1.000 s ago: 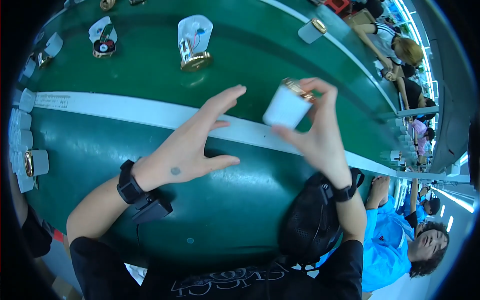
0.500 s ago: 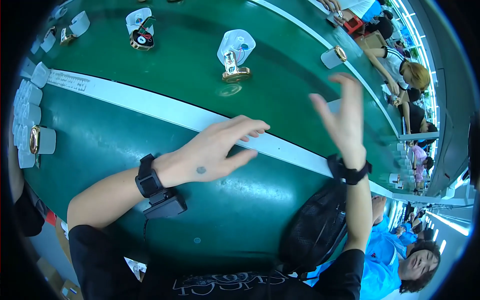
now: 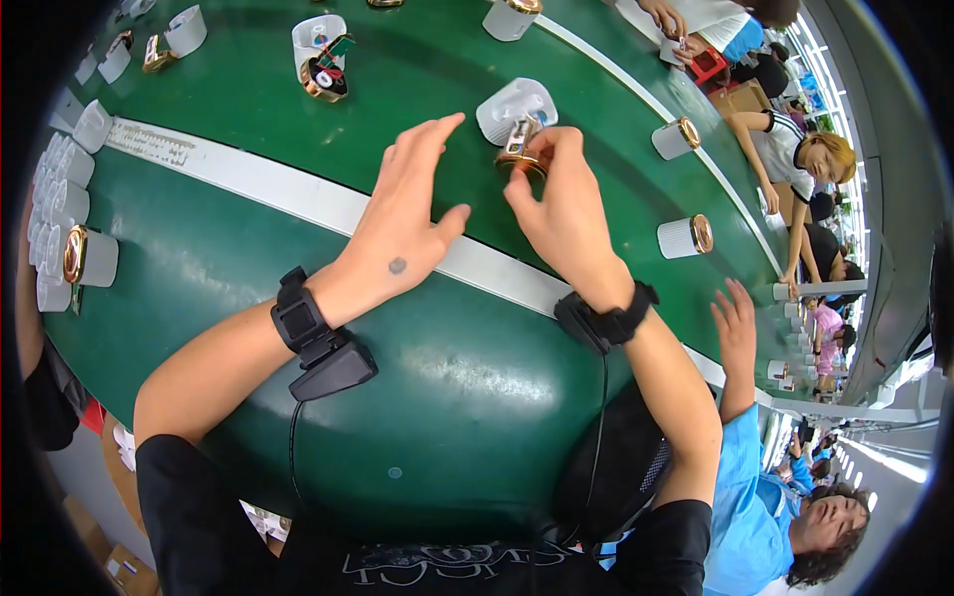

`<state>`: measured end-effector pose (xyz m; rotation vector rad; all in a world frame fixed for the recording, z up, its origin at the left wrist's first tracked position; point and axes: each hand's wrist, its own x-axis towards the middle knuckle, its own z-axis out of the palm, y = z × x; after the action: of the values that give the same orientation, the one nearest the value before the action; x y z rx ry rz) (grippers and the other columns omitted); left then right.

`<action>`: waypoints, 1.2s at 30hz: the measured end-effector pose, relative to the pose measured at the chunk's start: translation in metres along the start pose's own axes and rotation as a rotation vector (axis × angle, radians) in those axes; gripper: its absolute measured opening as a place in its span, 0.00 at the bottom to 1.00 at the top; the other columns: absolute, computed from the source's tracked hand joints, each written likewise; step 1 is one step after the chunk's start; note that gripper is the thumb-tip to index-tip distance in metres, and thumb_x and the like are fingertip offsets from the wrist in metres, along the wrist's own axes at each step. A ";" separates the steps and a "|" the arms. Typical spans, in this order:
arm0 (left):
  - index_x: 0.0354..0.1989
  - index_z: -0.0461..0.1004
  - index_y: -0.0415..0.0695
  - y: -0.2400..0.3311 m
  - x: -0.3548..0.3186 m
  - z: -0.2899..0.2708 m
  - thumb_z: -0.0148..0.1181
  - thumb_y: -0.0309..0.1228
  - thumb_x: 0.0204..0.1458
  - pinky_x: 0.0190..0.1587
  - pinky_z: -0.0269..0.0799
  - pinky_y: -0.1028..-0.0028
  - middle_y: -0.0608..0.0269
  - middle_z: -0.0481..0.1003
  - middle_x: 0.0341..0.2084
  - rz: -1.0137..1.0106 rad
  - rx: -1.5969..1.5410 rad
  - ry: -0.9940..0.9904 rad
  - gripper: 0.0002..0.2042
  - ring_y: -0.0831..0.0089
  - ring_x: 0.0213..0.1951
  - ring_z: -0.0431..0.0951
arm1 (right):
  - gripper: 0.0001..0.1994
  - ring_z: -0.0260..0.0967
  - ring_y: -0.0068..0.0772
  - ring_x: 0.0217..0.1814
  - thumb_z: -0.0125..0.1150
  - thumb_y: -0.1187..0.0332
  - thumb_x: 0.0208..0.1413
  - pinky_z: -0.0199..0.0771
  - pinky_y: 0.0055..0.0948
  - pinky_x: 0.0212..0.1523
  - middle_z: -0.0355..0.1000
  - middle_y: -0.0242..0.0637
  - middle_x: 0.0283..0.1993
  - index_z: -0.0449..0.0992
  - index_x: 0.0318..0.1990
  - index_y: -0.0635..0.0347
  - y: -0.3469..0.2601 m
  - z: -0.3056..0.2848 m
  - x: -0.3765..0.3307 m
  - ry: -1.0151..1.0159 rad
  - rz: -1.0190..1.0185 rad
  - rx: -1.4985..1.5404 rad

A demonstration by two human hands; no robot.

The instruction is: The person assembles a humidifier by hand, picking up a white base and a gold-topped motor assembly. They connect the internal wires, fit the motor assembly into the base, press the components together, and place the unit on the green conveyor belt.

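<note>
My right hand point(image 3: 574, 217) pinches a gold-rimmed base point(image 3: 515, 162) between thumb and fingers. A small upright metallic piece stands on that base. Right behind it, a white plastic housing point(image 3: 517, 107) lies on the green belt; whether wires join the two is hidden. My left hand point(image 3: 402, 214) is open and holds nothing, reaching over the white rail with its fingers stretched toward the belt, left of the base. Farther left on the belt, another white housing point(image 3: 310, 38) lies open beside a gold-rimmed base point(image 3: 326, 84) with a green board and red wires.
Closed white housings with gold rims stand at right point(image 3: 680, 238), far right point(image 3: 676, 139) and the far edge point(image 3: 511, 20). Nested white housings point(image 3: 65, 204) crowd the left edge. A white rail point(image 3: 248, 187) divides belt from tabletop. A black bag point(image 3: 606, 467) and a co-worker's raised hand point(image 3: 736, 323) are at right.
My right hand has come left and closed on the gold-rimmed base. My left hand has moved forward. Belt items have shifted right, and a co-worker's hand has risen at the right.
</note>
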<state>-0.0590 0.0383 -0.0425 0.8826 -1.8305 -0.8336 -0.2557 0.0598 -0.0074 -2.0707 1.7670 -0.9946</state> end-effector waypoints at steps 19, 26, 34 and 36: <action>0.60 0.70 0.43 0.027 -0.023 0.003 0.73 0.37 0.47 0.35 0.75 0.67 0.55 0.78 0.43 -0.007 -0.314 -0.525 0.31 0.63 0.33 0.79 | 0.35 0.69 0.22 0.33 0.71 0.67 0.51 0.69 0.22 0.31 0.73 0.39 0.48 0.62 0.64 0.69 -0.066 -0.083 -0.063 -0.343 0.594 0.898; 0.60 0.70 0.43 0.035 -0.018 0.001 0.71 0.33 0.48 0.27 0.75 0.72 0.53 0.77 0.43 -0.179 -0.416 -0.597 0.29 0.66 0.27 0.80 | 0.38 0.67 0.22 0.32 0.68 0.51 0.53 0.68 0.23 0.32 0.73 0.39 0.47 0.64 0.63 0.69 -0.071 -0.069 -0.067 -0.270 0.588 0.736; 0.59 0.70 0.43 0.033 -0.018 0.006 0.66 0.26 0.50 0.29 0.80 0.73 0.50 0.75 0.47 -0.192 -0.514 -0.463 0.25 0.64 0.30 0.82 | 0.39 0.69 0.31 0.43 0.65 0.42 0.54 0.70 0.29 0.46 0.70 0.41 0.46 0.68 0.61 0.69 -0.065 -0.059 -0.070 -0.121 0.214 0.154; 0.59 0.70 0.42 0.032 -0.014 0.007 0.66 0.27 0.51 0.30 0.81 0.72 0.50 0.76 0.46 -0.139 -0.490 -0.485 0.25 0.64 0.30 0.82 | 0.39 0.69 0.33 0.45 0.65 0.41 0.55 0.70 0.30 0.49 0.69 0.41 0.46 0.69 0.60 0.69 -0.061 -0.061 -0.069 -0.111 0.124 0.058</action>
<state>-0.0674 0.0677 -0.0248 0.5185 -1.8437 -1.6115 -0.2490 0.1542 0.0497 -1.9171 1.7646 -0.8692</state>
